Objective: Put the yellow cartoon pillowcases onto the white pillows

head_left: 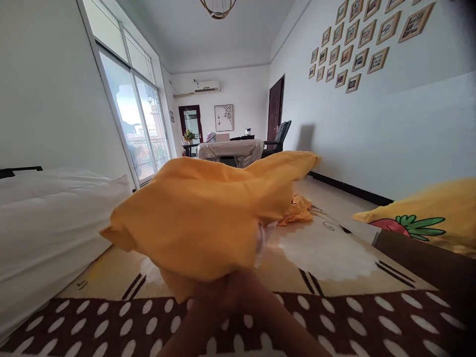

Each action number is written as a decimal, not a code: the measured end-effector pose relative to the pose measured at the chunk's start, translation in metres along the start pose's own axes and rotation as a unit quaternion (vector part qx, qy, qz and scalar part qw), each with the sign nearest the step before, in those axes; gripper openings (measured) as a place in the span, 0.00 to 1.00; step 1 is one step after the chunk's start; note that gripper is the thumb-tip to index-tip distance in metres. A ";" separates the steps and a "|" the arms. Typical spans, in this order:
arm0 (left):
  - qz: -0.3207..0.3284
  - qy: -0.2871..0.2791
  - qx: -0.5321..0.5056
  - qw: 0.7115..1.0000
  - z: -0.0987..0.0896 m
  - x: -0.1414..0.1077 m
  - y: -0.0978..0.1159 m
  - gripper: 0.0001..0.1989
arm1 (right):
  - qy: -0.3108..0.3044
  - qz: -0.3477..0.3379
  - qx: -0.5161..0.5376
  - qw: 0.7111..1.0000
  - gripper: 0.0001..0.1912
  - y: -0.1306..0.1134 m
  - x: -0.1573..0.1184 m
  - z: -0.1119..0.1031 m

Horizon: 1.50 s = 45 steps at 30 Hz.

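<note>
A yellow-orange pillowcase (201,213) is lifted in front of me, puffed out and slightly smeared by motion. One corner points left and the other stretches up to the right. My left hand (210,293) and my right hand (243,287) are close together at its lower edge, both closed on the cloth. Their fingers are blurred and partly hidden by the fabric. Something whitish (263,239) shows at the right side of the pillowcase; I cannot tell whether it is inside or behind it.
Crumpled yellow cloth (297,209) lies beyond on a patterned bedspread or mat (327,258). White bedding (48,233) rises at left. A yellow pillow with a printed radish-like picture (446,208) rests at right. Farther back stand a covered table (230,148) and a black chair (280,136).
</note>
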<state>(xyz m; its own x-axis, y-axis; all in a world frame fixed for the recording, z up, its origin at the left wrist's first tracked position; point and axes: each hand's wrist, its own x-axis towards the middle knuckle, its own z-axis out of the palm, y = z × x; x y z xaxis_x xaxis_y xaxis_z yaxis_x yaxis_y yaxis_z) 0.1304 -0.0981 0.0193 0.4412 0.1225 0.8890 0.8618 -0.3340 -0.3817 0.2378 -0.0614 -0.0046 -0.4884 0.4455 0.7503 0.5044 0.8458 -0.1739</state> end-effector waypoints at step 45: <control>-0.270 -0.443 -0.195 0.832 0.022 0.007 -0.033 0.11 | 0.337 0.036 -0.154 0.928 0.18 0.023 -0.019 -0.138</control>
<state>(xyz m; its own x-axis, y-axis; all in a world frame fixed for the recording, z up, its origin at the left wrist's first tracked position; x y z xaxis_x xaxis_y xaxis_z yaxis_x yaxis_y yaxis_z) 0.1107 -0.0659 0.0323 0.1758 0.9370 0.3018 0.9236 -0.2631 0.2789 0.3573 -0.0906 0.0653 0.0590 0.1249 0.9904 0.7494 0.6500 -0.1266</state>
